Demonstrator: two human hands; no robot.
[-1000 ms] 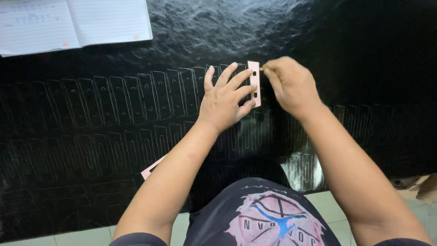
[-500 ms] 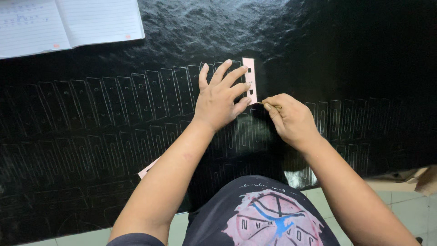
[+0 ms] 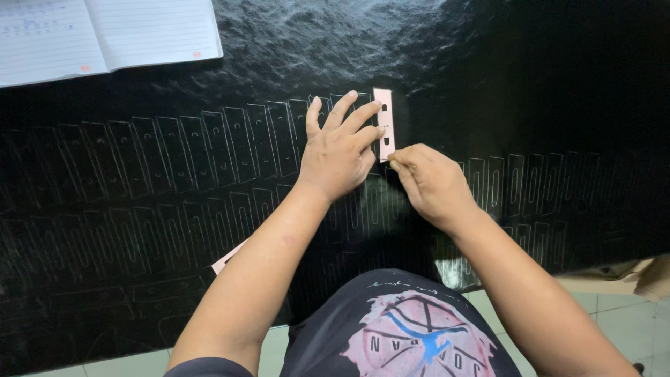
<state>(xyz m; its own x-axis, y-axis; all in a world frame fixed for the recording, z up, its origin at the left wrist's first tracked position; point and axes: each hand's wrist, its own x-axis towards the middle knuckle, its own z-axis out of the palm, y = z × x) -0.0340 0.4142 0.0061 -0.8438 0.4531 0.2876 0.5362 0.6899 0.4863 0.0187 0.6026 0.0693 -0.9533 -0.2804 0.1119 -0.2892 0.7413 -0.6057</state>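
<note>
One pink template (image 3: 384,123), a narrow strip with small holes, lies flat on the black sheet (image 3: 488,84) under the fingertips of the left hand (image 3: 340,150), whose fingers are spread and pressing it down rather than gripping it. The right hand (image 3: 429,183) sits just below the strip's lower end, fingers pinched as if around a thin marking tool, though the tool itself is too small to make out. The step in hand looks like tracing round the strip; rows of such outlines (image 3: 202,150) already stretch away to the left. Another pink piece (image 3: 227,260) peeks from under the left forearm. An open notebook (image 3: 105,35) lies far beyond the left hand.
</note>
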